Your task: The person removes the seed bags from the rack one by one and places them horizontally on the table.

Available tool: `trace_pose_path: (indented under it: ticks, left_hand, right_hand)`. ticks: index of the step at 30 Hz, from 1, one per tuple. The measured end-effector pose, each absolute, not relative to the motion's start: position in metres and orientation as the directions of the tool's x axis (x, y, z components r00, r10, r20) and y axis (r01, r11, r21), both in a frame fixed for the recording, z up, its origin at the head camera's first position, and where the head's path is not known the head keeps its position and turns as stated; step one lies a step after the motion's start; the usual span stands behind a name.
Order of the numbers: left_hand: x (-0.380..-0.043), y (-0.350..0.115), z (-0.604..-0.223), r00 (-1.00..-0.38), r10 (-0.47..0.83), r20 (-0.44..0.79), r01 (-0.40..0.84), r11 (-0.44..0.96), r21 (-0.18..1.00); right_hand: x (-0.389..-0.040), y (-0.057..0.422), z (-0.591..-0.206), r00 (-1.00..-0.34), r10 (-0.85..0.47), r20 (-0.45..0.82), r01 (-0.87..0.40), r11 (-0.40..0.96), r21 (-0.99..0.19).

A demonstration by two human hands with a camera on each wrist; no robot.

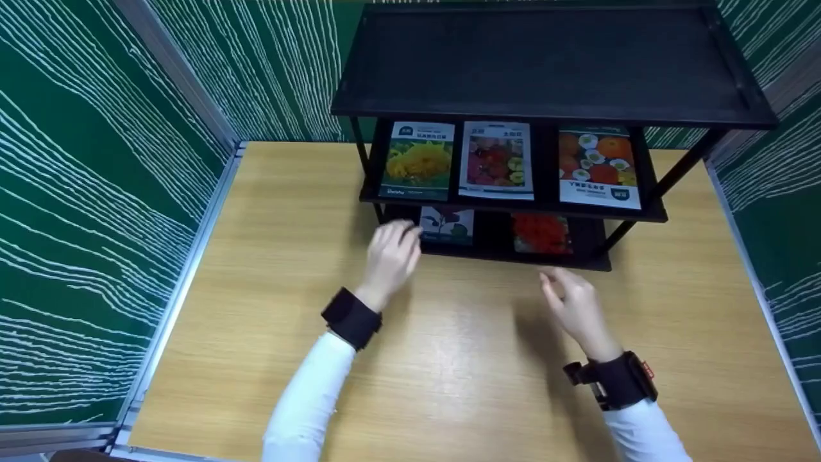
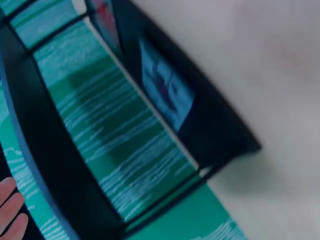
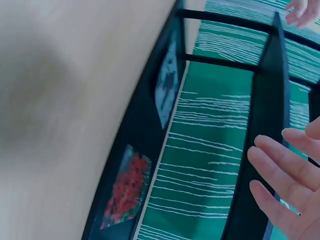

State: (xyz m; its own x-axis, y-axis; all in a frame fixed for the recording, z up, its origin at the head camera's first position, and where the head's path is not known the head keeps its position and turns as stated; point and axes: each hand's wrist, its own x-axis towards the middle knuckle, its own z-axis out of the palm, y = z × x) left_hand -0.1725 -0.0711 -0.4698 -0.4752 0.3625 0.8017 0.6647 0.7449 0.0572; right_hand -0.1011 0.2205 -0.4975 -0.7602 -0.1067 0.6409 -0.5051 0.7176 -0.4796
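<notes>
My left hand (image 1: 392, 256) hovers at the left front of a black three-tier shelf (image 1: 551, 64), its fingers loosely bent and holding nothing. A seed packet with a dark red flower (image 1: 447, 226) lies on the bottom tier, just right of those fingertips. In front of the bottom tier's right part is my right hand (image 1: 577, 308), empty, with fingers spread in the right wrist view. A red-flower packet (image 1: 542, 233) lies on that tier beyond it. Along the middle tier are a yellow-flower packet (image 1: 418, 160), a mixed-flower packet (image 1: 496, 160) and an orange-and-white-flower packet (image 1: 598, 167), whose print is upside down.
The shelf stands on a wooden table (image 1: 442, 372), with thin black posts (image 1: 683, 163) at its ends. Green panels (image 1: 83, 192) with white lines enclose the table at the left, back and right. A metal rail (image 1: 186, 276) runs along the left edge.
</notes>
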Motion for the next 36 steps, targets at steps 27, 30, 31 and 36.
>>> trace_pose_path:
  ticks: [27, 30, 31, 36]
  left_hand:
    - [-0.22, -0.091, -0.427, -0.935, 0.07, 0.348, 0.286, 0.729, 0.622]
    - [-0.222, -0.089, -0.418, -0.95, 0.07, 0.304, 0.257, 0.729, 0.634]
    - [-0.223, -0.088, -0.415, -0.955, 0.073, 0.289, 0.249, 0.727, 0.64]
    - [-0.232, -0.081, -0.404, -0.976, 0.107, 0.192, 0.211, 0.695, 0.687]
  right_hand:
    - [-0.182, 0.162, -0.401, -0.981, -0.178, 0.081, -0.111, 0.16, -0.981]
    - [-0.195, 0.155, -0.393, -0.98, -0.199, -0.01, -0.012, 0.109, -0.994]
    - [-0.2, 0.154, -0.391, -0.974, -0.22, -0.044, 0.031, 0.061, -0.998]
    - [-0.279, 0.171, -0.467, -0.935, -0.328, -0.136, 0.206, -0.188, -0.96]
